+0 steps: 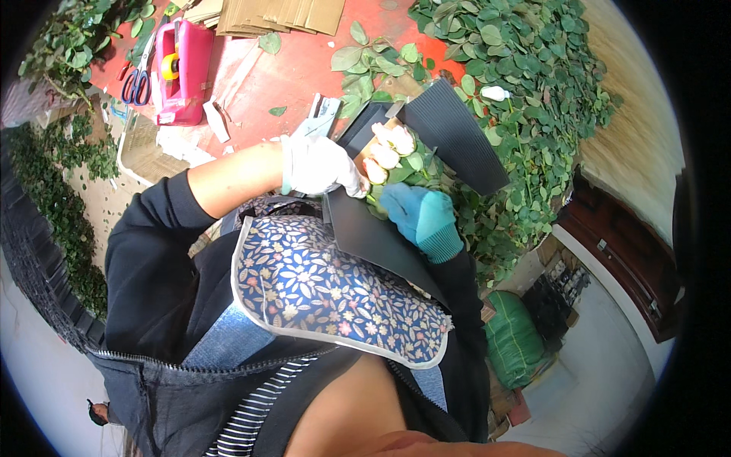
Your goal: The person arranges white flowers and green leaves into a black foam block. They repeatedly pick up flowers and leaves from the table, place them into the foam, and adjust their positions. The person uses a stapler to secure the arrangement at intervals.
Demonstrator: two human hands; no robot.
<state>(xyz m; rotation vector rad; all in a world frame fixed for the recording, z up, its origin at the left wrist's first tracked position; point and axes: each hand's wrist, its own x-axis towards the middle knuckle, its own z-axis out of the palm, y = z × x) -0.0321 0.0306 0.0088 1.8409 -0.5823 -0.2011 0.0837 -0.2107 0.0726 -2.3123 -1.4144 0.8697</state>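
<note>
Pale pink-white roses (387, 152) with green leaves lie between dark corrugated sheets in front of me. One black flap (453, 137) stands raised on the far right, and another black sheet (384, 236) slopes down against my apron. My left hand (324, 167), in a white glove, is at the left of the blooms with its fingers curled in by the nearest rose and the sheet's edge. What they pinch is hidden. My right hand (420, 217), in a teal knitted glove, is closed over the leafy stems just below the blooms; its fingertips are partly out of sight.
On the red tabletop (247, 84) stand a pink caddy (183, 72) with a yellow tape roll and, beside it, dark-handled scissors (137, 85). Cardboard pieces (282, 15) lie at the back. Leafy stems (525, 84) are heaped right; a green sack (514, 339) sits lower right.
</note>
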